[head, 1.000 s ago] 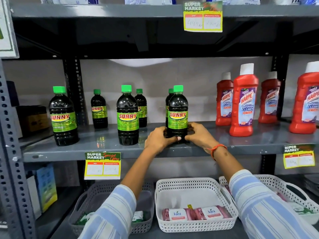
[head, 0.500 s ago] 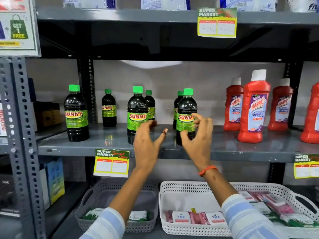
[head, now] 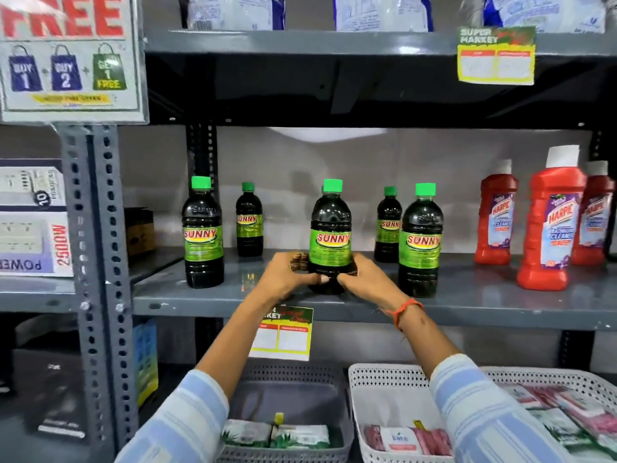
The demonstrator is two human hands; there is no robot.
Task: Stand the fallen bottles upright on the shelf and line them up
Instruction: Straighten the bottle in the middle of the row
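Several dark SUNNY bottles with green caps stand upright on the grey shelf (head: 467, 305). My left hand (head: 287, 274) and my right hand (head: 362, 277) clasp the base of the middle front bottle (head: 330, 238) from both sides. Another front bottle (head: 420, 240) stands just to its right, and one (head: 202, 233) stands at the left by the post. Two smaller-looking bottles stand further back: the back left bottle (head: 249, 220) and the back right bottle (head: 387, 225). A further bottle behind the middle one is almost hidden.
Red Harpic cleaner bottles (head: 551, 225) stand at the right end of the shelf. A perforated metal post (head: 93, 262) rises at the left. Below the shelf sit a grey basket (head: 300, 379) and a white basket (head: 384, 385) with packets. A price tag (head: 283, 335) hangs from the shelf edge.
Both hands left the right front bottle, opened in the air, then closed on the middle front bottle. The view has shifted left.
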